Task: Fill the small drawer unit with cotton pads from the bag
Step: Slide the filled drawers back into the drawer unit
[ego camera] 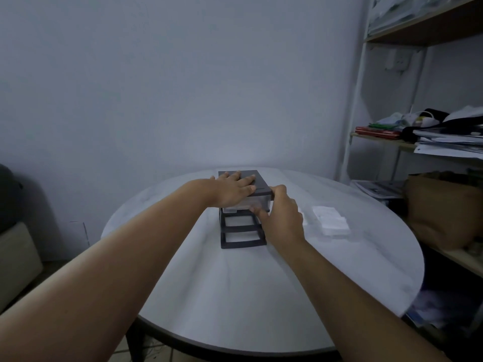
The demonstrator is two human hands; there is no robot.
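Drawer unit (243, 242) stands on the desk (235, 296) under the flat, pressing left hand (232, 188). The right hand (281, 215) curls round its top drawer (261, 201) at the front corner. It is probably light, stiff plastic that slides unless braced. The bag (330, 220) of soft pads lies just right of that hand. No writing is readable.

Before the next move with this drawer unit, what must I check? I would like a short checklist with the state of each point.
1. Left hand flat on top of the drawer unit, steadying it: ok.
2. Right hand grips the top drawer at its front right corner: ok.
3. Bag of cotton pads on the table, right of the unit: ok.
4. Two lower slots hold drawers: not ok, they look empty.
5. Top drawer already filled: cannot tell.
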